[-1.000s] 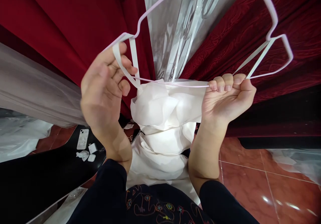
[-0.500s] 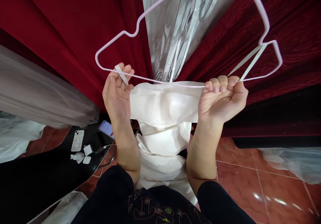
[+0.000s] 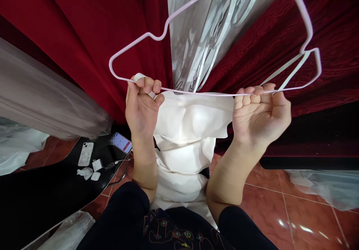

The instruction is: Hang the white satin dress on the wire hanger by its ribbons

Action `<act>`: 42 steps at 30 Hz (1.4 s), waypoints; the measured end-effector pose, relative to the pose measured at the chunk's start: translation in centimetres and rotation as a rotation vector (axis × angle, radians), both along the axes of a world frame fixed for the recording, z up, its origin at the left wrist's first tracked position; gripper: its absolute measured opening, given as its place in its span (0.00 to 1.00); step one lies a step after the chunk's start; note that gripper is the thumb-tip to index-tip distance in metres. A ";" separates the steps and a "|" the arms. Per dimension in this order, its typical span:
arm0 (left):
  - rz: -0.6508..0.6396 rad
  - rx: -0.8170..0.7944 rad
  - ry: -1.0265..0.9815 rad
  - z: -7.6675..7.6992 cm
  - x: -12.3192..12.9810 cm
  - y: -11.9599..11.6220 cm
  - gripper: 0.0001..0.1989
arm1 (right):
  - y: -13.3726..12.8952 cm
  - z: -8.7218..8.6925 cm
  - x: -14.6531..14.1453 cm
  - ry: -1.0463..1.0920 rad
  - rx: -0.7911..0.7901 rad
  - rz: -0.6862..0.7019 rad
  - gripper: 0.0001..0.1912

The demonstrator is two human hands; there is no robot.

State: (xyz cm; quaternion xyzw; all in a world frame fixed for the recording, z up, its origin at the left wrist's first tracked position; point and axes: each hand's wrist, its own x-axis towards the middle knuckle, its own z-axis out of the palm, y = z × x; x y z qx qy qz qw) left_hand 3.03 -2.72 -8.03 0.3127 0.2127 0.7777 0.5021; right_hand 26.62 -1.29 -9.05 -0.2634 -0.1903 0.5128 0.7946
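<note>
A pale pink hanger (image 3: 310, 31) is held up in front of me, its thin lower bar running across both hands. My left hand (image 3: 143, 110) has its fingers curled at the bar's left part, with a white strap (image 3: 139, 76) looped over them. On the right, my right hand (image 3: 260, 119) grips the lower bar, fingers folded over it, palm facing me. Another white strap (image 3: 294, 70) runs from the hanger's right notch down to that hand. The white garment (image 3: 193, 117) hangs below the bar between my forearms, its lower folds bunched near my body.
Dark red fabric (image 3: 112, 25) hangs ahead on both sides of a silvery translucent covering (image 3: 185, 29). At left, a black seat (image 3: 56, 194) bears a lit phone (image 3: 122, 142), a pale phone (image 3: 85, 154) and a charger (image 3: 97, 164). Red tiles (image 3: 263, 205) cover the floor.
The hanger and both hands have shifted rightward. My left fingers have curled inward with the strap over them, covering part of the bar. The strap on the right stays looped at the notch.
</note>
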 end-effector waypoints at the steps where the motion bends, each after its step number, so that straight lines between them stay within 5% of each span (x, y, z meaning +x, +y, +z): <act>1: -0.002 -0.017 0.004 0.0 0.0 0.0 0.17 | -0.3 0.0 0.6 -0.110 -0.068 0.019 0.20; 4: -0.039 -0.027 -0.004 0.0 0.0 -0.2 0.18 | -1.1 -0.4 2.6 -0.356 -0.175 -0.021 0.20; 8: -0.051 -0.012 -0.002 -0.1 0.2 -0.3 0.17 | -0.7 -0.9 3.7 -0.358 -0.116 -0.326 0.09; 10: -0.072 -0.001 -0.024 -0.1 0.3 -0.3 0.18 | -0.2 -1.1 3.4 -0.445 -0.116 -0.370 0.09; 16: -0.074 -0.019 -0.004 -0.5 0.1 -0.2 0.16 | 0.2 -1.2 1.2 -0.586 -0.049 -0.311 0.05; 22: -0.037 -0.029 0.040 -0.7 0.0 0.0 0.16 | 0.9 -1.4 1.3 -0.656 0.022 -0.432 0.12; 27: -0.077 -0.039 -0.013 -0.3 0.5 -0.3 0.18 | 0.7 -1.2 1.1 -0.661 0.037 -0.326 0.09; 32: -0.025 -0.079 0.057 -0.4 0.6 -0.2 0.21 | -0.2 -0.8 0.7 -0.624 0.063 -0.429 0.11; 38: -0.003 -0.121 0.063 -0.4 0.7 0.2 0.21 | 0.5 1.9 0.5 -0.644 0.167 -0.269 0.06; 42: -0.009 -0.105 0.019 -0.5 0.6 0.7 0.21 | 0.4 4.1 1.1 -0.659 0.209 -0.308 0.14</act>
